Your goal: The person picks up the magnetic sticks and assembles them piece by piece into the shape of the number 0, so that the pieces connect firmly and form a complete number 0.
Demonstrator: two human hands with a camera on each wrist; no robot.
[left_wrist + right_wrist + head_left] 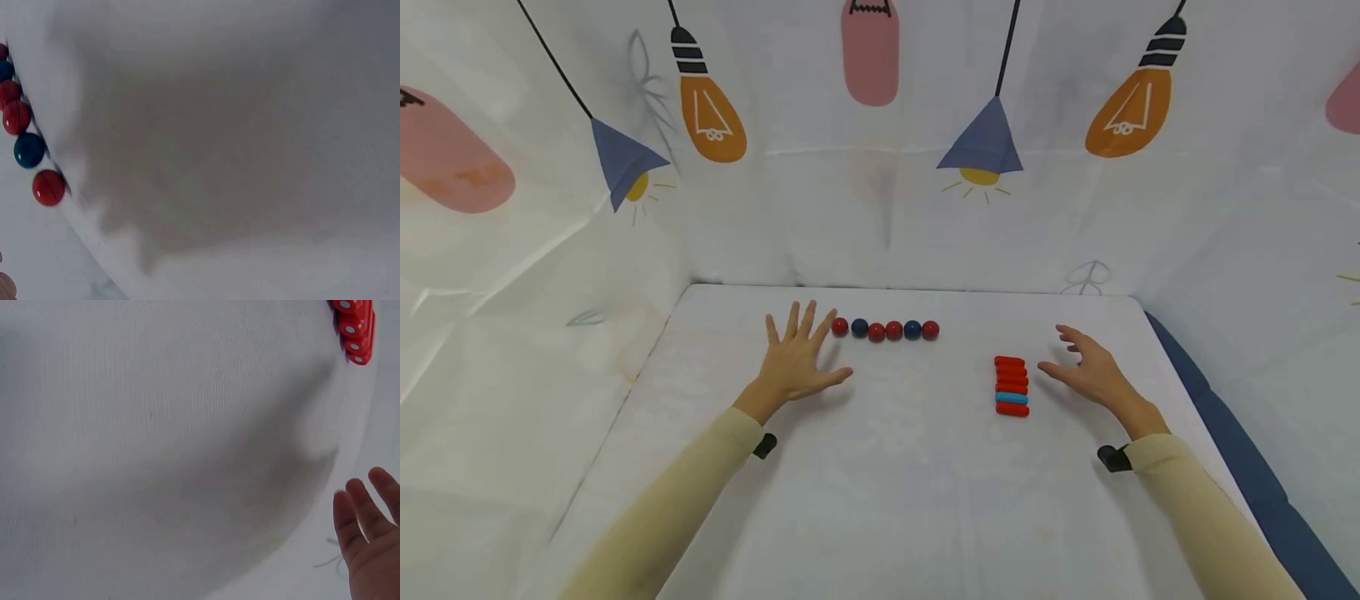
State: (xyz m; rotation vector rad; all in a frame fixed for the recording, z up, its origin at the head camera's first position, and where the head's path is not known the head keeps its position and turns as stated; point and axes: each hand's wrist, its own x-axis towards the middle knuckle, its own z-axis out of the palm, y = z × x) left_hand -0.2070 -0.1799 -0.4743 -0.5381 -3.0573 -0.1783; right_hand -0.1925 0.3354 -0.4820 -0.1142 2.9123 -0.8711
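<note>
My left hand (793, 362) is spread over the table's left half, fingers straight and apart, holding nothing. Just beyond its fingertips a row of red and blue balls (893, 331) runs to the right; the leftmost red ball (49, 187) is nearest to it. My right hand (1093, 375) hovers at the right with its fingers loosely extended and nothing in them. Left of that hand lies a column of short rods (1012, 371), several red and one blue (1012, 398), side by side. In the right wrist view the ends of red rods (351, 326) show at the top right.
The white table (910, 500) has its back edge against a white sheet (820, 217) printed with lamps and bulbs. A dark blue padded strip (1232, 433) runs along the right side. Black wrist devices (1114, 458) sit at both sleeve cuffs.
</note>
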